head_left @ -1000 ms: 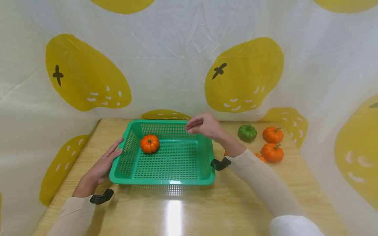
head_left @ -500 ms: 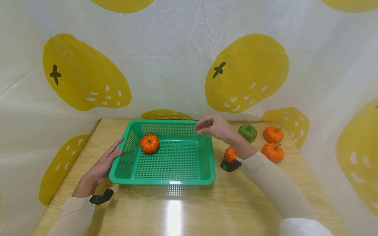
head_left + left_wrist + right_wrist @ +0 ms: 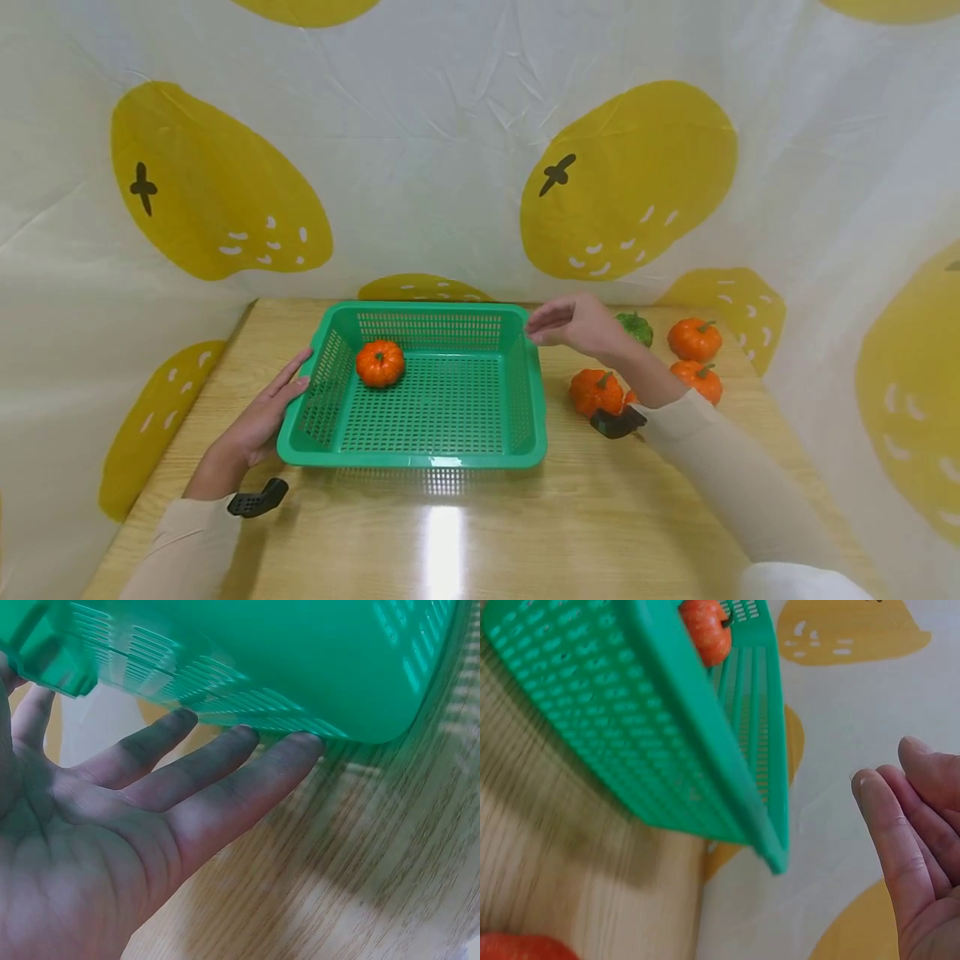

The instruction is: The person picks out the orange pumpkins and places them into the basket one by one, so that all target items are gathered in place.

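One green plastic basket [image 3: 412, 461], slotted walls, upright on the wood-grain counter [image 3: 345, 546]. Inside: one orange pumpkin, call it the basket pumpkin [image 3: 380, 364], toward the basket's far left corner, stem up.

Left grip [image 3: 264, 415] at the basket's left side: fingers [image 3: 247, 799] straight and spread, tips against or just beside the outer wall, thumb up at the rim; not clenched. Right grip [image 3: 581, 327] in the air by the basket's far right corner, apart from it in the right wrist view; fingers together, loosely bent, thumb off the fingertips. Released, nothing in it.

Right of the basket, on the counter: one green pumpkin [image 3: 636, 329], partly covered by the right hand; three clear orange ones, i.e. the near pumpkin [image 3: 595, 393] closest to the basket, then the back pumpkin [image 3: 695, 339] and the front pumpkin [image 3: 699, 379] as a pair farther right of it. Plus one orange piece [image 3: 631, 399] beside the near one, mostly hidden; can't tell its full shape.

Two black wrist cameras [image 3: 258, 500], one per arm; two beige sleeves [image 3: 727, 475]. Behind the basket, one pale sheet [image 3: 420, 150] with yellow fruit prints, two large ones whole.
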### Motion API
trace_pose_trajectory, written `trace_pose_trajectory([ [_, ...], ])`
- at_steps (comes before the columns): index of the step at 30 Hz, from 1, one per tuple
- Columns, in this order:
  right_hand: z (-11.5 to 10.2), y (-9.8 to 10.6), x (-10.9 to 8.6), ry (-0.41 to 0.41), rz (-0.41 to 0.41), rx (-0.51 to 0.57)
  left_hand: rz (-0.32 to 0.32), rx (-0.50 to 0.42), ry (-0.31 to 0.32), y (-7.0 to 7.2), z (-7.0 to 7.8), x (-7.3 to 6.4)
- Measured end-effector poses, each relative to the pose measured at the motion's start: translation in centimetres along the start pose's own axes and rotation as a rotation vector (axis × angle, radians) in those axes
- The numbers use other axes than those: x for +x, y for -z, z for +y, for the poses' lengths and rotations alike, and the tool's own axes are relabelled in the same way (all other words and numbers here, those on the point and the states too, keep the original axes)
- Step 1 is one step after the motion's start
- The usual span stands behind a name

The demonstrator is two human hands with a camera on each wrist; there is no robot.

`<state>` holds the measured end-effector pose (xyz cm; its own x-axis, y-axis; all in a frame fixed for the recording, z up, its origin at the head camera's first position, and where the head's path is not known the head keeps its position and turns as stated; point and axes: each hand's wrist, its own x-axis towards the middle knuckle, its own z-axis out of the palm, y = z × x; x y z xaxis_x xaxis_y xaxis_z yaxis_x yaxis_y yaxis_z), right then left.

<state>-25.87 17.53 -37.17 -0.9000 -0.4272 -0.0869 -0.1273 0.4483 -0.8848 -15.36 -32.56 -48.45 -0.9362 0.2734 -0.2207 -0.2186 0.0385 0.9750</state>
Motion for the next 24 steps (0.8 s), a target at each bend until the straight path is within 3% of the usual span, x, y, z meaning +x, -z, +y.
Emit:
trace_pose_trajectory([
  [12, 2.8, 2.4, -1.1, -0.021, 0.012, -0.062, -0.016, -0.034, -0.015, 0.3, -0.1, 0.1],
  [24, 4.6, 3.6, -2.4, -0.038, 0.012, 0.005, -0.006, -0.022, 0.004, 0.1, 0.0, 0.1],
])
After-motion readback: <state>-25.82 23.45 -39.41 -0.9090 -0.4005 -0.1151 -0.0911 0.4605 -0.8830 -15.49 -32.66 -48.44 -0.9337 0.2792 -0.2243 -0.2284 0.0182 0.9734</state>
